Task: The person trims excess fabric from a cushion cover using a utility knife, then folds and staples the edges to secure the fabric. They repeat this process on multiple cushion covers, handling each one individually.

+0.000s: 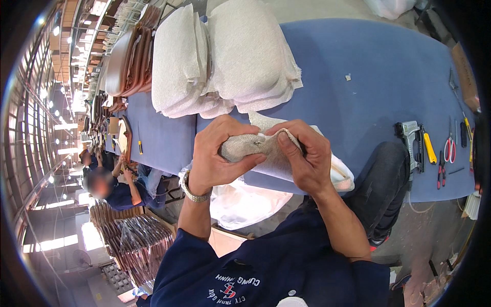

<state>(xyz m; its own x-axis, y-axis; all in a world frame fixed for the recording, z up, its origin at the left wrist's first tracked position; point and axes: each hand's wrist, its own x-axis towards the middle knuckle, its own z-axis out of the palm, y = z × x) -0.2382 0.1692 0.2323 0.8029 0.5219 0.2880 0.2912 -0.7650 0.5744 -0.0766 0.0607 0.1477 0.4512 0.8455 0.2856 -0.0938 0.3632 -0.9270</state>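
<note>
just both hands point(266, 153) around a white padded cover point(250, 146)

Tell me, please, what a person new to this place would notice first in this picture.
First, at the centre, the left hand and the right hand grip a white padded piece at the near edge of the blue table. Behind them, tall stacks of white padded pieces stand on the table. At the right edge lie a staple gun, red-handled scissors and other hand tools.
</note>
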